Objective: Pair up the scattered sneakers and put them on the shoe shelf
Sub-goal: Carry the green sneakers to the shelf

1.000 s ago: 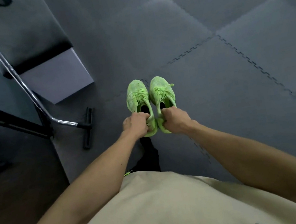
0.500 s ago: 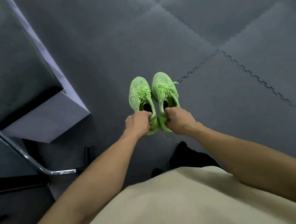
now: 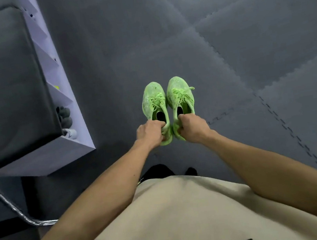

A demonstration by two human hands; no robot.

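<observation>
Shoe shelf (image 3: 75, 120) stands to the left of the held pair, well apart; left hand nearer it. Left sneaker (image 3: 154, 102) and right sneaker (image 3: 179, 94) side by side, just touching, long axes parallel, toes pointing away from the body. Left hand (image 3: 151, 133) and right hand (image 3: 192, 128) each curled round a heel, shoes carried above the floor mat (image 3: 245, 45).

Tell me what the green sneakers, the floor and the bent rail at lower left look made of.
Green sneakers: apparently knit or mesh fabric, matte, with a mottled woven-looking surface and cord laces. Floor: likely foam mat tiles, dull grey, joined by jagged interlocking seams. Bent rail: probably polished metal tube, since it shows bright reflections.
</observation>
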